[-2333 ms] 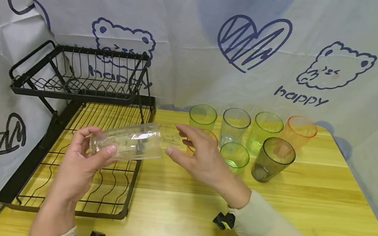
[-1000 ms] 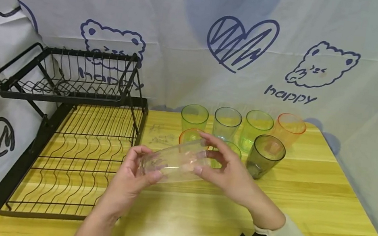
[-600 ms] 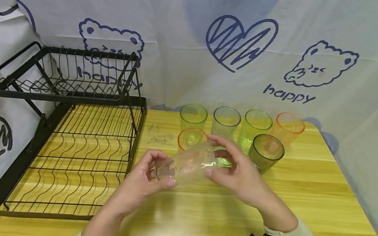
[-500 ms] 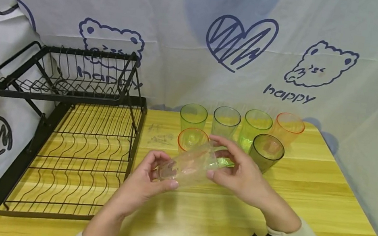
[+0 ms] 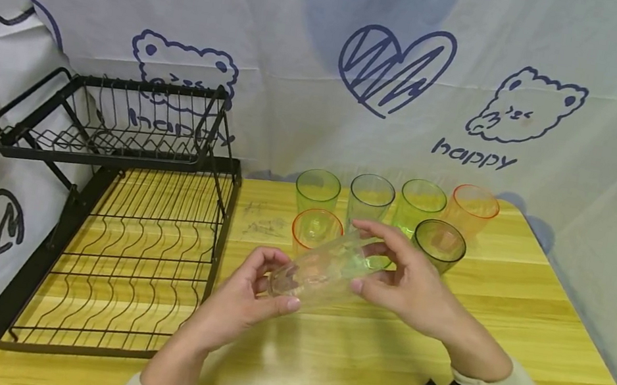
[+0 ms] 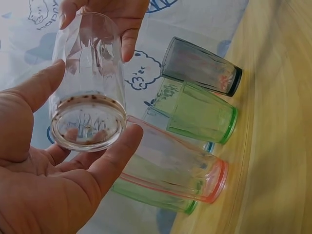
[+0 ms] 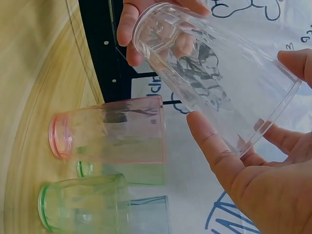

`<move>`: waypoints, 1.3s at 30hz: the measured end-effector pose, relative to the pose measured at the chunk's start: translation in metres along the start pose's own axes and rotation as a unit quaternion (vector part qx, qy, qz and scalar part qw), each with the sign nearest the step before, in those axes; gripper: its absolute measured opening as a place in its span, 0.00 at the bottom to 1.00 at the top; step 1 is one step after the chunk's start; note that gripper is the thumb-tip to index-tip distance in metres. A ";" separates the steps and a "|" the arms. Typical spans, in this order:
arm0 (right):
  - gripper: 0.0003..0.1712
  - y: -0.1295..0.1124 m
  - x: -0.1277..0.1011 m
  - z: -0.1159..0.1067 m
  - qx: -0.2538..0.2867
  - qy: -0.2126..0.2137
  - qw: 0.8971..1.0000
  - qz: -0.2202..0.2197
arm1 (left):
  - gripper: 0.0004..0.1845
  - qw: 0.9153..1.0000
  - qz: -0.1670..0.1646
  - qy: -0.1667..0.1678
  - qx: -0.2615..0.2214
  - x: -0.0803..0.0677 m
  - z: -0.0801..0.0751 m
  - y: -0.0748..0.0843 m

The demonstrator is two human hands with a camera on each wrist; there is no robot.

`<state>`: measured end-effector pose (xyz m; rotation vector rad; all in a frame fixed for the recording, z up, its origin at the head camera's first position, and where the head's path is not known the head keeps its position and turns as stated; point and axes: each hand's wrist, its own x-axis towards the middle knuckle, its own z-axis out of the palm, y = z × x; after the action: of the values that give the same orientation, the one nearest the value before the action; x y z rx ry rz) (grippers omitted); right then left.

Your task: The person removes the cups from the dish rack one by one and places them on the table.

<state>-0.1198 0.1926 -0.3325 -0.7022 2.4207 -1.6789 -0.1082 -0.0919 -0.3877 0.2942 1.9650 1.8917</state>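
Head view: your left hand (image 5: 244,299) pinches the base of the clear ribbed plastic tumbler (image 5: 321,271), your right hand (image 5: 410,288) curls round its rim, tilted above the yellow wooden surface (image 5: 353,372). Slick plastic; a slip could topple the orange-rimmed cup (image 5: 315,230) just behind.

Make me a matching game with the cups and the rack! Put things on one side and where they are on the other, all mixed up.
Things:
1. clear cup
2. grey cup
3. black dish rack
4. orange-rimmed cup

Places:
A. left side of the table
B. front row, right end
C. held sideways in both hands
D. front row, left end

Pairs: 1-C, 2-B, 3-A, 4-D
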 end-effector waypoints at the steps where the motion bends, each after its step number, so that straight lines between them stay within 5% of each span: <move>1: 0.42 -0.001 0.000 -0.001 0.003 -0.002 1.000 0.001 | 0.35 1.000 0.002 -0.003 0.002 0.000 0.000 0.000; 22: 0.42 -0.008 -0.005 -0.017 -0.007 0.009 1.000 -0.020 | 0.31 0.998 0.015 0.005 0.065 -0.005 -0.009 0.007; 30: 0.42 -0.011 -0.019 -0.034 -0.049 0.044 0.997 -0.027 | 0.27 0.991 0.010 0.065 0.116 -0.017 -0.030 0.011; 34: 0.43 -0.009 -0.029 -0.047 -0.100 0.062 0.993 -0.020 | 0.28 0.965 -0.015 0.128 0.229 -0.030 -0.047 0.014; 39: 0.45 -0.003 -0.045 -0.065 -0.153 0.081 0.985 0.000 | 0.36 0.909 -0.074 0.164 0.375 -0.045 -0.064 0.016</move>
<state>-0.1011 0.2666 -0.3126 -0.6194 2.8305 -1.4278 -0.0963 -0.1677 -0.3647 0.0193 2.7969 1.0603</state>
